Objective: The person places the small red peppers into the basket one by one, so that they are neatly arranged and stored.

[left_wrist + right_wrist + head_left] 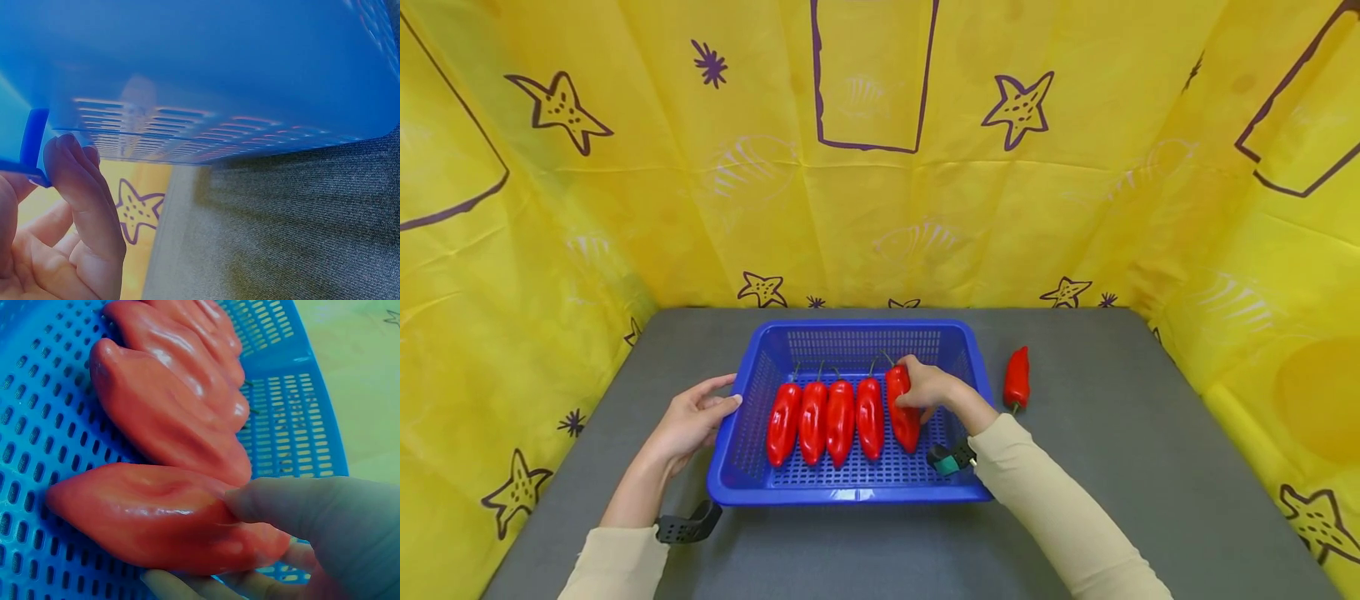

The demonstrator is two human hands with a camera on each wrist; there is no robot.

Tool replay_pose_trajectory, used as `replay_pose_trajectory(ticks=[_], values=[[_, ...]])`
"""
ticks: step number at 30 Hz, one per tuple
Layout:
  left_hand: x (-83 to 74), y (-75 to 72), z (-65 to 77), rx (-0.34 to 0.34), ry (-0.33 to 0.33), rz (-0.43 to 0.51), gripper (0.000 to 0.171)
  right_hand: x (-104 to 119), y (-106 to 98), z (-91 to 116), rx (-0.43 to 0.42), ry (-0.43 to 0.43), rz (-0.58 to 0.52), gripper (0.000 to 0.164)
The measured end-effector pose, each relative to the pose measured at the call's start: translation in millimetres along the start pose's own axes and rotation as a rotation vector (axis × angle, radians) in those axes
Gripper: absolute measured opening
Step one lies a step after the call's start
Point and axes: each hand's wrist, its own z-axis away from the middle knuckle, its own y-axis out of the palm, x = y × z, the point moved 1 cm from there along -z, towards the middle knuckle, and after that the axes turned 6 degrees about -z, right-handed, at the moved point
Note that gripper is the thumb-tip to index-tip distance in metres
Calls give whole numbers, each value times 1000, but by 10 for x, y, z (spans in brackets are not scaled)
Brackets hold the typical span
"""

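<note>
A blue plastic basket [850, 495] with slotted walls and floor stands on the dark grey table. Several long red peppers lie side by side in it, stems toward the far wall. My right hand [927, 385] grips the rightmost red pepper [156, 515], thumb on one side and fingers curled under the other. Beside it in the right wrist view lies a neighbouring pepper [169, 412]. My left hand [691, 421] holds the basket's left rim, which the left wrist view shows pinched between thumb and fingers [84, 187].
One more red pepper [1017, 379] lies on the grey table [1112, 433] to the right of the basket, stem toward me. A yellow cloth [880, 217] with starfish drawings hangs behind and along both sides. Each wrist wears a black strap [688, 525].
</note>
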Motion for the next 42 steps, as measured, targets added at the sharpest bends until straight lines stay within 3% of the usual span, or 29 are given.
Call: replay_pose_trajectory(ticks=[21,33,42], values=[[7,-7,6,-11,-9,5,64,-56,22,-79,92,64,-95,64],[-1,3,22,-11,-4,8,64,-72,23,-90,81,79,-21,63],[-13,1,25,-6,3,5,65,-73,23,-81,86,101,-32,60]])
